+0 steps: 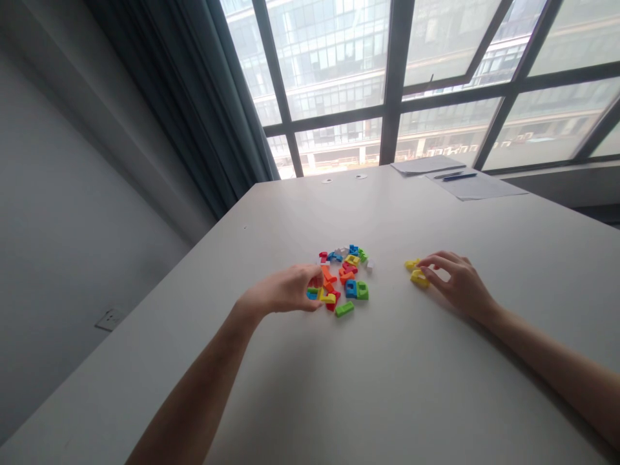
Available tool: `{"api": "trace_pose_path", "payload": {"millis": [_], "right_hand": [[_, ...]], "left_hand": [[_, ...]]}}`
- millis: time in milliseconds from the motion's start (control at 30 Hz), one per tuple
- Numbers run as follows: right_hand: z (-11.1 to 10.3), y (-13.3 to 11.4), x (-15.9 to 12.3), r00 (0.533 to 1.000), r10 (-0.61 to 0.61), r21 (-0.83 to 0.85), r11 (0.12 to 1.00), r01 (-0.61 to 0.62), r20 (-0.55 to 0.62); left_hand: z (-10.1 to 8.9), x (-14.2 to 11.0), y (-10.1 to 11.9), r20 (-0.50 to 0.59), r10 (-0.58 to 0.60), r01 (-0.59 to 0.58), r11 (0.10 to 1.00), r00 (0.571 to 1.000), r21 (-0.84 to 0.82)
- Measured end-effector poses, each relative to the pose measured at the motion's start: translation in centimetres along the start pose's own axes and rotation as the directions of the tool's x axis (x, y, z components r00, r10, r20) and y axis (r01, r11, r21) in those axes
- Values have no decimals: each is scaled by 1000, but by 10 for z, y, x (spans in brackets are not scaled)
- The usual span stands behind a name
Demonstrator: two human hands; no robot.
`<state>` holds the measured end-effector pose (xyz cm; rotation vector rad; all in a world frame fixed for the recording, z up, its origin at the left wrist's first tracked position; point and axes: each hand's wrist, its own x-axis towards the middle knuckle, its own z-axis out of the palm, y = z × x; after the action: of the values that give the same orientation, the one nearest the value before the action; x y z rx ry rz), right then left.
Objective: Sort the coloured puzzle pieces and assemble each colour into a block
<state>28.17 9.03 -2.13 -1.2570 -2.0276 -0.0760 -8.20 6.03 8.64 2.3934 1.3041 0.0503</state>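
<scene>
My left hand [285, 289] reaches over the left edge of a pile of colourful plastic blocks, its thumb and fingers curved but apart. Close to its fingertips are a yellow block [327, 298], an orange block [327, 276] and a blue block [311, 295]; whether it touches them is hard to tell. To the right, away from the pile, my right hand [450, 276] has thumb and fingers closed at a yellow block [419, 279]. Another yellow piece [411, 264] lies just behind it, partly against the fingertips. Both rest on the white table [368, 374].
The pile also has a blue block [351, 289] beside a green block [362, 290], and a green bar [345, 309] at the front. White papers [477, 187] with a pen [459, 176] lie at the far right. Windows and a dark curtain [194, 97] stand behind.
</scene>
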Motion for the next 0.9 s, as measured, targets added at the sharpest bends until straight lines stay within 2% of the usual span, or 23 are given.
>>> {"api": "trace_pose_path", "payload": {"millis": [133, 233, 367, 467, 600, 700, 767, 833, 900], "right_hand": [[-5, -14, 0, 995, -95, 17, 995, 95, -36], [-10, -35, -2, 980, -198, 93, 975, 200, -30], [-13, -63, -6, 945, -325, 202, 928, 312, 33], [-11, -76, -8, 920, -380, 259, 902, 345, 100], [-7, -80, -11, 917, -388, 278, 894, 351, 89], [-6, -80, -12, 924, -375, 274, 899, 342, 75], [-7, -80, -11, 927, -360, 264, 908, 324, 101], [-8, -77, -9, 935, -330, 239, 926, 294, 131], [-8, -69, -7, 963, -246, 188, 957, 223, 110]], "left_hand": [[1, 2, 13, -78, 83, -87, 995, 993, -44], [11, 6, 25, -165, 152, -161, 986, 974, -42], [36, 20, 36, -321, 250, -262, 965, 913, 6], [60, 31, 42, -431, 292, -315, 949, 854, 21], [86, 39, 49, -538, 319, -343, 938, 780, 59], [98, 39, 51, -591, 324, -335, 938, 739, 95], [101, 38, 50, -600, 318, -322, 941, 734, 105], [102, 36, 49, -591, 301, -291, 950, 749, 116], [101, 35, 47, -581, 282, -250, 958, 764, 137]]}}
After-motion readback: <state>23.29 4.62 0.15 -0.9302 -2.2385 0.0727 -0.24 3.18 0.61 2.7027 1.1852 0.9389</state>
